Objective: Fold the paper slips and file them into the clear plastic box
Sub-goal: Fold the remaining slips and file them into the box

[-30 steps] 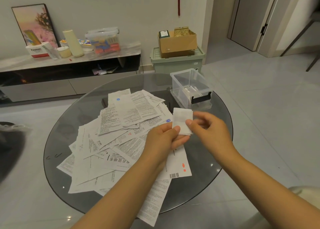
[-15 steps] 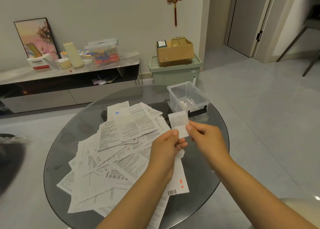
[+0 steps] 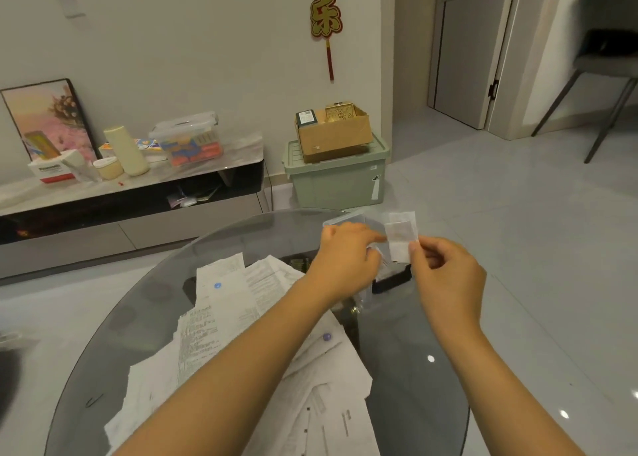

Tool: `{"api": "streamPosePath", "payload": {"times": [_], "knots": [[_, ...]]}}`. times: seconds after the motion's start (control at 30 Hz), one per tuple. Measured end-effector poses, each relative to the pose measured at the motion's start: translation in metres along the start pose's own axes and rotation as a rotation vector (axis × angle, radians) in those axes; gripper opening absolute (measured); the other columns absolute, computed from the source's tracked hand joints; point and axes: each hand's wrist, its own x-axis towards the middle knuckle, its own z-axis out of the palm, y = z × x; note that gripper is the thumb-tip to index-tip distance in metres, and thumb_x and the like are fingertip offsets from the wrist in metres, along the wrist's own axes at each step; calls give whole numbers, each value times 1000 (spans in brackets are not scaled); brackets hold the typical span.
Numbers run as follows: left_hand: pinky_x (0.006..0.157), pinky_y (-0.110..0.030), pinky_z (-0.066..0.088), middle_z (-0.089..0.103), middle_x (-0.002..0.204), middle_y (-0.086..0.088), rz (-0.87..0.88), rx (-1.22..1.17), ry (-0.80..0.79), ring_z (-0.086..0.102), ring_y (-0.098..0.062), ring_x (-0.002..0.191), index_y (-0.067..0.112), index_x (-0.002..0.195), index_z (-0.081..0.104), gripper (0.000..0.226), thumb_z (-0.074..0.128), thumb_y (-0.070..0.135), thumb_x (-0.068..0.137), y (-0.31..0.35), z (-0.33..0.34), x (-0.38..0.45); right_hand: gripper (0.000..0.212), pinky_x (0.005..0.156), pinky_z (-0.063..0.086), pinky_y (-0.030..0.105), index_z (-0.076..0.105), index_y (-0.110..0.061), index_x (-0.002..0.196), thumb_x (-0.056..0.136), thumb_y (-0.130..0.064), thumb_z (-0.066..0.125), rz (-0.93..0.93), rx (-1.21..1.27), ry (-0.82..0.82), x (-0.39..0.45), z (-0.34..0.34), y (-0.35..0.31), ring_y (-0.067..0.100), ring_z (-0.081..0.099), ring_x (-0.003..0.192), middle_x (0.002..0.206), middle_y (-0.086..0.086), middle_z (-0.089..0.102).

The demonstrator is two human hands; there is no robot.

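Both bare arms reach out from the near edge toward the far side. The left hand [image 3: 345, 259] is seen from the back, its fingers stretched out to the right with one fingertip pointing ahead. The right hand [image 3: 445, 276] is a little to the right of it and close by. Its fingers are curled, and its thumb and first finger pinch together at the top.

Your one view comes from the camera on your head. It looks forward and down, close over the glass table [image 3: 414, 352] and both forearms.
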Motion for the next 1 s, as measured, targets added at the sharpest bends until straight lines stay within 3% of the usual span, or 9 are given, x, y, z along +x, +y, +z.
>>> {"api": "streamPosePath", "payload": {"times": [0.13,0.3,0.47,0.53,0.6,0.67,0.83,1.0], "knots": [[105,-37,23,54,129,-1,-6,189,-372,42,-22,121,25,122,59,46,41,5,85,-7,2,38,16,65,46,21,70,-10,100,89,-12,59,-95,-142,-48,8,8,4,15,57,73,87,5,64],[97,-33,44,50,138,4,-52,192,-582,48,-20,122,29,128,56,58,45,-1,80,-13,6,59,16,65,46,30,70,-7,88,88,-12,55,-100,-381,-141,40,8,4,23,57,75,88,9,64],[83,-25,41,57,128,4,-64,259,-643,53,-17,107,27,125,58,45,49,6,87,-10,5,66,16,62,48,35,68,-3,84,84,-7,52,-100,-597,-312,50,18,-6,29,58,73,81,12,62],[80,-24,38,58,120,4,-63,304,-692,52,-17,101,26,123,59,40,47,8,90,-8,5,69,12,55,43,29,66,-6,85,85,-10,55,-95,-729,-424,51,24,-11,26,54,69,76,7,58],[76,-26,38,57,102,2,-73,338,-694,51,-21,94,22,113,63,27,48,15,91,-7,3,70,7,51,33,24,59,-11,80,86,-11,55,-117,-895,-505,53,28,-19,23,47,68,70,3,47],[74,-29,39,54,94,-2,-108,350,-678,52,-24,89,16,107,63,22,49,24,93,-9,0,69,17,52,30,23,46,-15,72,85,-9,54,-175,-1043,-542,56,31,-27,20,45,70,65,-1,39],[93,-32,36,58,123,-1,-129,261,-693,51,-24,113,18,119,63,32,48,29,94,-21,-5,65,15,64,36,24,44,-19,82,86,-12,56,-243,-1198,-675,65,48,-29,17,46,73,62,-2,34],[110,-38,15,61,122,3,0,258,-572,45,-18,115,21,111,68,40,30,20,99,-35,-4,58,22,66,40,25,54,-20,86,80,-36,69,-141,-1158,-790,77,53,-24,18,49,72,65,-4,42]]}}
